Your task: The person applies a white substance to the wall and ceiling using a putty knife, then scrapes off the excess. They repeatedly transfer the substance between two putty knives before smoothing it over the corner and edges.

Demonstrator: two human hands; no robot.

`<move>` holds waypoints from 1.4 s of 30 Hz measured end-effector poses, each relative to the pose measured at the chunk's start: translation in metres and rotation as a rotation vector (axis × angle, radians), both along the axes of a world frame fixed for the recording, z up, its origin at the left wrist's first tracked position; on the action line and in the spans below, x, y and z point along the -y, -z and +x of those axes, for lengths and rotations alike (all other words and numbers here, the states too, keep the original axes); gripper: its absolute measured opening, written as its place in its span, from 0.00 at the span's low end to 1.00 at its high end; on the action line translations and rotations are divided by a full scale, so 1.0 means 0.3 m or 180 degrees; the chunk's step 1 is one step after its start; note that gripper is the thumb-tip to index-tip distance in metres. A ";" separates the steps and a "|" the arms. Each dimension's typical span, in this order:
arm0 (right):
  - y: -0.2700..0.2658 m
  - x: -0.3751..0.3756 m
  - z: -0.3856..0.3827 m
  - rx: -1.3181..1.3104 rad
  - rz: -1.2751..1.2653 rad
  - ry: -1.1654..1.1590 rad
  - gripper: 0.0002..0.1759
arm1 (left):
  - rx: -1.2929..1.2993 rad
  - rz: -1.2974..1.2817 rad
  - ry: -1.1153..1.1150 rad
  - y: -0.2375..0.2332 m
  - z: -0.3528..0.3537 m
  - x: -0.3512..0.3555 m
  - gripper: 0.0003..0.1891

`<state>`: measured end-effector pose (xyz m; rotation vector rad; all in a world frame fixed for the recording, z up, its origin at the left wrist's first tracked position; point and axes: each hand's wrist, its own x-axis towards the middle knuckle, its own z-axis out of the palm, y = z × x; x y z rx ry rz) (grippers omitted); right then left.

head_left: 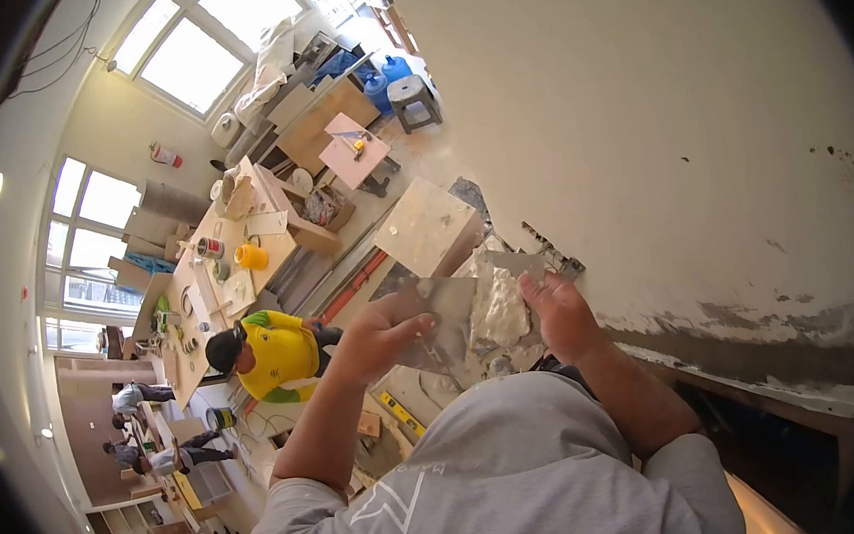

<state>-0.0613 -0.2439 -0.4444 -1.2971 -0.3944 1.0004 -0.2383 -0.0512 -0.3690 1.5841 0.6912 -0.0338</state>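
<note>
Directly in front of my grey shirt, both hands hold flat metal putty blades side by side. My left hand (377, 336) is closed on the edge of a grey metal blade (441, 316), its thumb lying across the top face. The other metal blade (527, 264) is pinched by my right hand (563, 318), thumb on top. A thick lump of off-white putty (500, 306) sits on this right blade. The left blade's edge comes right up to the putty. Fingers under both blades are hidden.
To my right rises a wall (658, 148) with rough patches low down. A board-topped box (429, 227) stands ahead, near a grey stool (414, 102). A yellow level (401, 413) lies left of me. Beyond it, a person in yellow (281, 354) stands by a cluttered workbench (217, 268).
</note>
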 end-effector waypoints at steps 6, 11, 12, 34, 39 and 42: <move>-0.046 0.006 0.034 0.1437 -0.0238 -0.0059 0.21 | -0.0257 0.2204 0.0201 0.011 0.069 -0.015 0.26; -0.073 -0.008 0.089 -0.0139 0.0262 -0.0192 0.18 | 0.0672 0.2838 -0.1374 -0.107 0.205 -0.206 0.11; -0.049 -0.007 0.098 -0.0430 0.0293 -0.0168 0.18 | 0.0760 0.3260 -0.1634 -0.207 0.252 -0.250 0.09; 0.279 0.183 0.252 0.3676 -0.0479 -0.0413 0.38 | 0.3585 0.7427 -0.2129 -1.299 0.951 -0.429 0.07; 0.140 0.166 0.242 0.2347 -0.0167 -0.0289 0.32 | 0.3590 0.7536 -0.2289 -1.324 0.917 -0.437 0.08; 0.084 0.153 0.237 0.1262 -0.0169 -0.0129 0.22 | 0.3282 0.7353 -0.2517 -1.324 0.850 -0.449 0.14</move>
